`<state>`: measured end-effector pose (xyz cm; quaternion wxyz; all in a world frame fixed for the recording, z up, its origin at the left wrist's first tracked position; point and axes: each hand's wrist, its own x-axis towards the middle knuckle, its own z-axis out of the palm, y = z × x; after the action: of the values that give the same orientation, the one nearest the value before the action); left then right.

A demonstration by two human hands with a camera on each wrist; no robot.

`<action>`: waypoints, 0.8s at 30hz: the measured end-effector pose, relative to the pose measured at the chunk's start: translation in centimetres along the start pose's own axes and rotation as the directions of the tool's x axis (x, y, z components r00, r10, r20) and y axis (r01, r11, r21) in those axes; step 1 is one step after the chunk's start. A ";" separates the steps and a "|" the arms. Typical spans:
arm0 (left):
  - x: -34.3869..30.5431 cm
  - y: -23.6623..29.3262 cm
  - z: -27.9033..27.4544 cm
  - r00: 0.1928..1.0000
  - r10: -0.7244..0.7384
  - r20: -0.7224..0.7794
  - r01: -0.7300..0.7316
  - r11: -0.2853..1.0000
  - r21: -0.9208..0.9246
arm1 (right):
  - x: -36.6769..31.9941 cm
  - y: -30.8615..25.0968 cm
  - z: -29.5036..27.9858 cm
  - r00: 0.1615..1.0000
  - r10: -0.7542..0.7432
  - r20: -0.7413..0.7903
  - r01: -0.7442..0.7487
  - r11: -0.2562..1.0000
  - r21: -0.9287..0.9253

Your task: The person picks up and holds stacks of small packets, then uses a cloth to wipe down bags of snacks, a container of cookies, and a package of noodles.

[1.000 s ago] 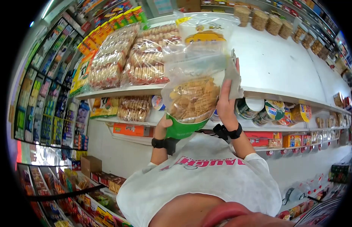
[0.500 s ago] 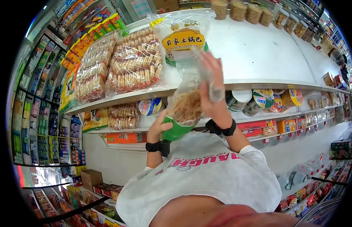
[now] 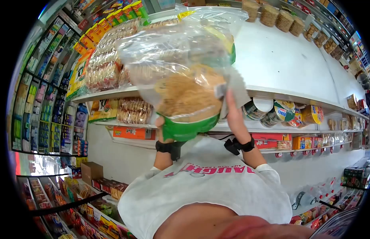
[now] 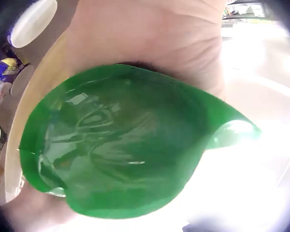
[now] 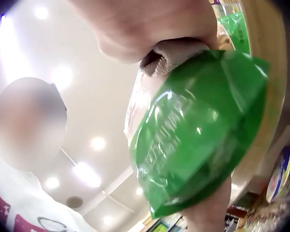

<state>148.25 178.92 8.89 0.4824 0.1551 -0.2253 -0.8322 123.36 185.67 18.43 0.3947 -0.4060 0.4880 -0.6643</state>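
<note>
Closest to the head camera is the person's white T-shirt with pink lettering (image 3: 208,183), and above it both forearms rise, each with a black wrist strap (image 3: 169,148). The left hand (image 4: 145,34) cups the clear plastic bag of golden-brown crisps with a green base (image 3: 189,95) from below. Its palm lies flat against the green plastic, and blurred fingers seem to curl round the lower edge, as they did half a second ago. The right hand (image 3: 232,115) is what has moved. Half a second ago it lay spread across the front of the bag, below the yellow label. Now it sits at the bag's right side with its fingers (image 3: 228,99) running up the plastic. In the right wrist view a thumb digs in just above the green base, so this hand pinches the bag's edge. The bag itself has tipped from upright toward the camera. Its label is no longer readable and the crisps have bunched low. It looks fully carried by the two hands, in the air in front of the white shelf edge (image 3: 280,93) and not resting on the board. Behind it on that shelf lie clear packs of round biscuits (image 3: 105,67). Printed round tubs (image 3: 280,111) sit on the shelf below, at the right. Farther left, aisle shelving with small coloured packets (image 3: 45,99) recedes.
</note>
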 end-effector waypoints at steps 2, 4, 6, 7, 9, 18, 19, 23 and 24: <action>0.0 0.7 -1.4 0.993 0.081 0.090 -0.060 0.973 -0.224 | -1.1 -2.2 1.0 0.997 -0.007 0.076 0.009 0.999 -0.031; -0.8 1.7 1.8 0.981 0.190 0.037 -0.176 0.955 -0.241 | -1.6 -3.0 1.5 0.988 0.038 0.147 -0.032 0.998 -0.047; -1.5 2.1 4.5 0.909 0.410 -0.072 -0.394 0.903 0.171 | -1.8 -2.5 1.6 0.970 0.124 0.207 -0.116 0.992 -0.052; -1.6 2.3 5.6 0.847 0.526 -0.083 -0.462 0.804 0.375 | -1.7 -2.5 1.4 0.950 0.182 0.253 -0.171 0.983 -0.066; -1.6 2.6 6.8 0.685 0.728 -0.021 -0.494 0.486 0.721 | -1.3 -1.8 1.5 0.969 0.168 0.182 -0.158 0.985 -0.067; 1.8 0.6 11.1 0.673 0.717 0.183 -0.535 0.301 0.789 | -0.7 -2.0 5.9 0.934 -0.215 0.286 0.252 0.963 -0.098; 2.5 -0.1 12.3 0.639 0.722 0.266 -0.565 0.206 0.799 | -0.8 -1.6 6.4 0.881 -0.315 0.354 0.376 0.919 -0.119; 4.1 0.2 13.2 0.717 0.661 0.223 -0.582 0.392 0.712 | -0.1 -1.9 6.3 0.898 -0.236 0.371 0.206 0.971 0.120; 4.1 0.3 13.3 0.731 0.629 0.263 -0.559 0.331 0.760 | 0.0 -2.0 6.1 0.909 -0.235 0.343 0.232 0.971 0.051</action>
<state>140.13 178.18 20.18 0.6356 0.2936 -0.5948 -0.3950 128.71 184.05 21.53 0.3941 -0.5702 0.3556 -0.6270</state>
